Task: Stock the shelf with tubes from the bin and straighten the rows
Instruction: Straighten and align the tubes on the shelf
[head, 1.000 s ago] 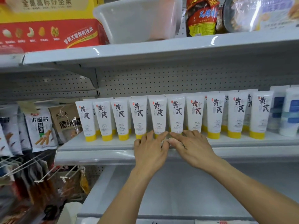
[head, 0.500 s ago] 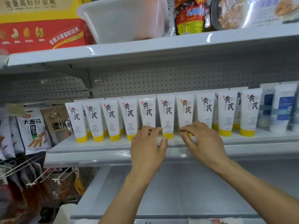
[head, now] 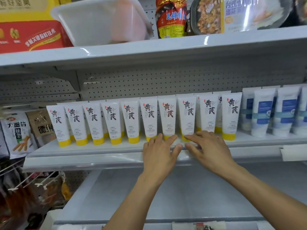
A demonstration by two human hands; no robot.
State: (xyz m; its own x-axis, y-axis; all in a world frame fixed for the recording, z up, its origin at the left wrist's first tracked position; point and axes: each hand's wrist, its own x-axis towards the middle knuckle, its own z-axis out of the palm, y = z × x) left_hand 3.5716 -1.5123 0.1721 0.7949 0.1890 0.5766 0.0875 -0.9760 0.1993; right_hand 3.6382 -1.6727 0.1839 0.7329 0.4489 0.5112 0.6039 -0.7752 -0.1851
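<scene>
A row of several white tubes with yellow caps (head: pixel 131 119) stands cap-down along the middle shelf (head: pixel 86 151), with more tubes behind. My left hand (head: pixel 159 151) lies flat at the shelf's front edge, fingers straight, tips touching the yellow caps of the tubes near the row's middle. My right hand (head: pixel 207 146) is beside it, fingers extended against the caps of the tubes just to the right. Neither hand grips a tube. A white plastic bin (head: pixel 101 20) sits on the shelf above.
White and blue tubes (head: pixel 272 113) stand at the right end of the same shelf. Snack bags (head: pixel 16 131) hang on hooks to the left. A red and yellow box (head: pixel 29 30), a jar (head: pixel 172 17) and packaged food share the top shelf. A bare lower shelf (head: pixel 174 196) lies below.
Both hands have slid to the right along the front of the row, from the tubes left of the middle to those right of it. The view has shifted with them.
</scene>
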